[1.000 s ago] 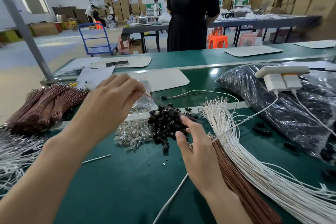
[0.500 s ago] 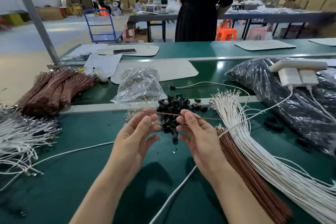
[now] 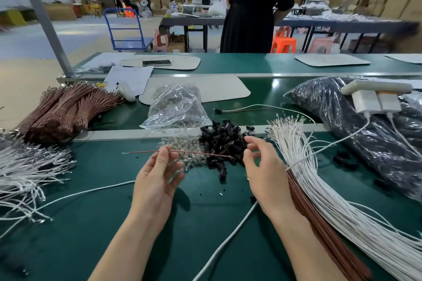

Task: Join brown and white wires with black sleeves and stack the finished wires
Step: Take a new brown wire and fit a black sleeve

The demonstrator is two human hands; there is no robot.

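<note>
brown, black and white on a dark green bench top (image 3: 91, 223)
single brown wire (image 3: 187, 152), glossy black sleeves (image 3: 219, 141), white wires (image 3: 319, 178); beyond the bench, an orange stool (image 3: 283, 44) and a blue trolley (image 3: 127, 29).

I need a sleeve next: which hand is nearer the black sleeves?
Right. The right hand hovers at the right edge of the black sleeves; the left hand, pinching the brown wire, sits left of them.

Our left hand (image 3: 157, 180) pinches a brown wire (image 3: 196, 153) level above the green table (image 3: 205, 223); our right hand (image 3: 262, 171) hovers, fingers loosely curled, beside the black sleeves (image 3: 221, 141).
</note>
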